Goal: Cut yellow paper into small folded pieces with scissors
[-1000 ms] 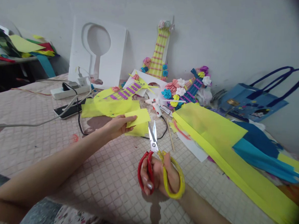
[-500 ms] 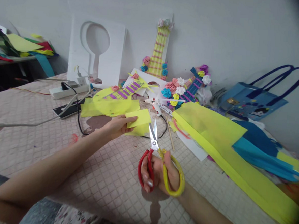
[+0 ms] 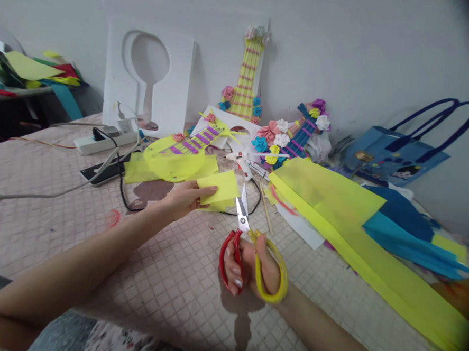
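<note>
A small piece of yellow paper (image 3: 222, 187) is pinched at its left edge by my left hand (image 3: 188, 198), thumb on top. My right hand (image 3: 250, 266) is wrapped through the handles of a pair of scissors (image 3: 243, 218), one handle red and one yellow. The blades are parted and point up and away, close to the paper's right edge. Behind my left hand lies a larger yellow sheet (image 3: 139, 171). Past the blades a white glue gun (image 3: 241, 164) rests on the table.
Paper guitars with paper flowers (image 3: 246, 86) stand and lie at the back. A white board with a cutout (image 3: 176, 87) leans on the wall. At the right are long yellow paper (image 3: 336, 203) and a blue bag (image 3: 394, 159). A power strip (image 3: 105, 142) and cables lie left.
The small paper has turned slightly and its lower layer shows less. The scissors sit a little differently against its right edge, blades still parted. The whole view has shifted slightly.
</note>
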Demonstrator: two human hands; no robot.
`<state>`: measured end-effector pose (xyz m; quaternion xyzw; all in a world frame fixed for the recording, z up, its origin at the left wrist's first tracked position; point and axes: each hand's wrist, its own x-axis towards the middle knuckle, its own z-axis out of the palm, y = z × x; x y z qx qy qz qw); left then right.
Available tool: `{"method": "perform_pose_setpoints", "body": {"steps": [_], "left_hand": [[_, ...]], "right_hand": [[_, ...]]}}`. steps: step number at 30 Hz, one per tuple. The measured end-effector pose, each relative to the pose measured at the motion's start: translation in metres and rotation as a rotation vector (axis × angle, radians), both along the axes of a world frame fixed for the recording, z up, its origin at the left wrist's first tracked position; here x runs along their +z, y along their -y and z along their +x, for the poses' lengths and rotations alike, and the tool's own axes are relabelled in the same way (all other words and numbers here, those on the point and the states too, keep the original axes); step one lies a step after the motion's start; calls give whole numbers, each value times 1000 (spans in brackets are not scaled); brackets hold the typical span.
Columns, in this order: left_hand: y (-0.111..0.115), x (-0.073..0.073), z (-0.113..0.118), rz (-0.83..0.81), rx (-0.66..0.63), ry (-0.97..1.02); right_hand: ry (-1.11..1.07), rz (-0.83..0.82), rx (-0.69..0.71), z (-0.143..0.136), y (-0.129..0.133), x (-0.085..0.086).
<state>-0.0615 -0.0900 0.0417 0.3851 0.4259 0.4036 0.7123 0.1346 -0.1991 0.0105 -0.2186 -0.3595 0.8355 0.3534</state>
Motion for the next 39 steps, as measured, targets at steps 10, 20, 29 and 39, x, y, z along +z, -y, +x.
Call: {"method": "perform_pose_setpoints", "body": {"steps": [10,20,29,39], "left_hand": [[-3,-5,-3,47,1,-5],[-5,-1,-4,35,8,-20],[1,-2,0,92,-125,13],[1,-1,0,108,-128,12]], "right_hand": [[-65,-46,-22,2,-3,-9],[-81,-37,-5,2,-1,-13],[-97,-19,39,4,-1,-4],[-77,0,-24,1,-1,-6]]}}
